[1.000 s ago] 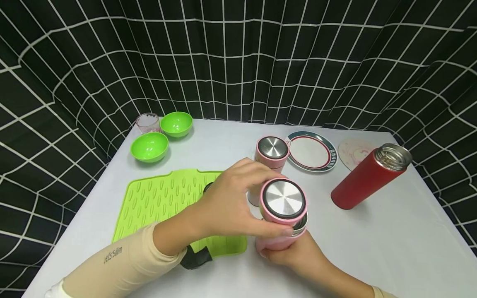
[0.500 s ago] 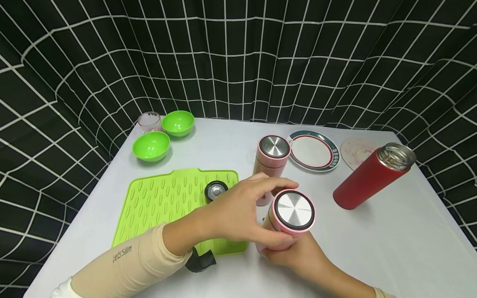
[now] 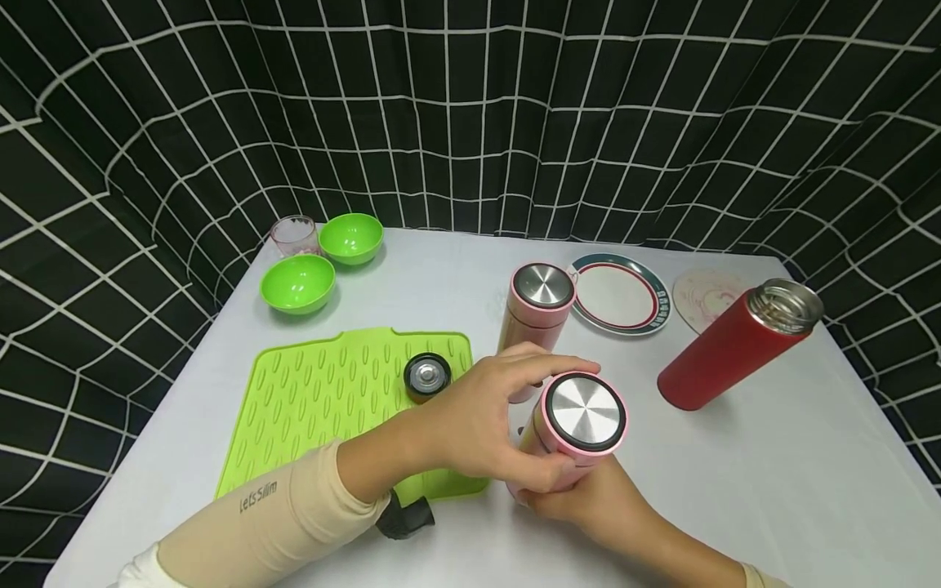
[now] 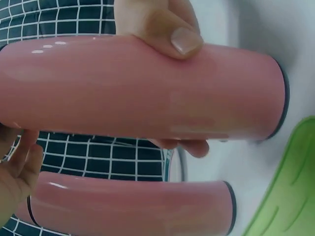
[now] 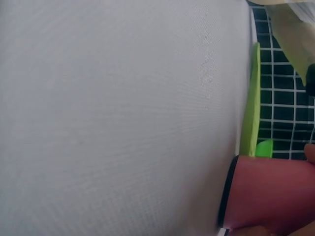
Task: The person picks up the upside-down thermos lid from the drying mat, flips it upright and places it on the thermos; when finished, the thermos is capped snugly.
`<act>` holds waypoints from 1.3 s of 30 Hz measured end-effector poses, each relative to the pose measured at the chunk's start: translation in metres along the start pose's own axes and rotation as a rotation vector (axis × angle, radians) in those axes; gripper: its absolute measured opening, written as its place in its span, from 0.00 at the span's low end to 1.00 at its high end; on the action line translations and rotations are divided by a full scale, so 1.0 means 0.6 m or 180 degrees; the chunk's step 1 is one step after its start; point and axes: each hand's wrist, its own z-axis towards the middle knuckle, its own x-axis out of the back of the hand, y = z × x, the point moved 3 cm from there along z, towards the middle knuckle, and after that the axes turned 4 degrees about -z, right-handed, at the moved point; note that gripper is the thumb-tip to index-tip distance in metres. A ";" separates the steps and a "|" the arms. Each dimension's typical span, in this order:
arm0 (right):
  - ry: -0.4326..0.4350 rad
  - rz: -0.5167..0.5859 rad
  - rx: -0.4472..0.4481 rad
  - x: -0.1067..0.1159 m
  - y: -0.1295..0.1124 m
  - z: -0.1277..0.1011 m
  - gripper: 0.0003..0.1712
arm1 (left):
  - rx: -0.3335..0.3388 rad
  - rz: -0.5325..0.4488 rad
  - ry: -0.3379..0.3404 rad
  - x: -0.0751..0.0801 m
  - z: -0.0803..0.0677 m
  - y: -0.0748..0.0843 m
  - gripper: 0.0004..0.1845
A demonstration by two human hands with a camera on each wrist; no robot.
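My left hand [image 3: 515,416] grips the steel-topped cap of a pink thermos [image 3: 584,412], with fingers curled round its rim. My right hand [image 3: 584,500] holds the same bottle's lower body from below, near the table's front edge. In the left wrist view the pink thermos [image 4: 147,88] lies across the frame with a thumb [image 4: 174,37] pressed on it near its base. A second pink thermos [image 3: 540,306] stands capped just behind. The right wrist view shows only the pink thermos base [image 5: 270,196] on the white table [image 5: 123,118].
A red thermos [image 3: 735,347] without a cap stands at the right. A black lid [image 3: 426,376] lies on the green ribbed mat [image 3: 323,400]. Two green bowls [image 3: 297,282] and a glass cup [image 3: 294,235] sit far left. A rimmed plate [image 3: 617,296] and a coaster [image 3: 706,298] are behind.
The cap, raised above the bottle's bare steel mouth a second ago, now sits down on the bottle. My left hand has slid slightly right with it.
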 end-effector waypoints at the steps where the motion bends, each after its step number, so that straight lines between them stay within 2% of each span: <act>1: 0.0003 -0.0011 -0.0032 0.001 0.000 -0.001 0.23 | 0.0008 -0.0012 -0.0007 -0.001 0.000 0.000 0.46; 4: 0.0047 -0.0135 -0.0170 0.006 0.000 -0.005 0.23 | 0.0059 0.0025 0.0082 -0.009 0.006 0.001 0.49; 6: 0.0130 -0.0284 -0.0272 0.010 -0.001 -0.009 0.26 | 0.0116 0.0065 0.0134 -0.016 0.011 0.002 0.48; 8: 0.0157 -0.0379 -0.0304 0.014 -0.002 -0.011 0.26 | 0.0083 0.0058 0.0144 -0.021 0.018 0.004 0.44; 9: 0.0164 -0.0339 -0.0341 0.015 -0.002 -0.012 0.26 | 0.0049 0.0031 0.0110 -0.022 0.019 0.004 0.42; 12: 0.0136 -0.0237 -0.0290 0.018 -0.002 -0.013 0.27 | -0.0005 -0.0211 -0.0034 -0.025 0.021 0.003 0.44; 15: 0.0128 -0.0210 -0.0331 0.019 -0.002 -0.014 0.28 | -0.0024 -0.0297 -0.0046 -0.026 0.024 0.001 0.42; 20: 0.0034 -0.0194 -0.0272 0.019 -0.001 -0.007 0.22 | -0.0108 -0.0459 -0.0121 -0.023 0.032 -0.005 0.43; 23: 0.0003 -0.0172 -0.0277 0.017 0.001 -0.003 0.23 | -0.0007 -0.0387 -0.0102 -0.019 0.029 -0.006 0.43; 27: -0.0018 -0.0097 -0.0302 0.014 0.006 0.000 0.25 | 0.0018 -0.0332 -0.0130 -0.012 0.025 -0.004 0.41; 31: -0.0051 -0.0063 -0.0167 0.014 0.007 0.001 0.22 | 0.0078 -0.0410 -0.0150 -0.012 0.024 -0.003 0.44; 36: -0.0006 -0.0008 -0.0193 0.012 0.006 -0.003 0.24 | 0.0039 -0.0437 -0.0155 -0.016 0.019 -0.001 0.42; 39: -0.0015 -0.0017 -0.0197 0.006 0.006 -0.004 0.23 | 0.0146 -0.0407 -0.0028 -0.017 0.012 -0.001 0.43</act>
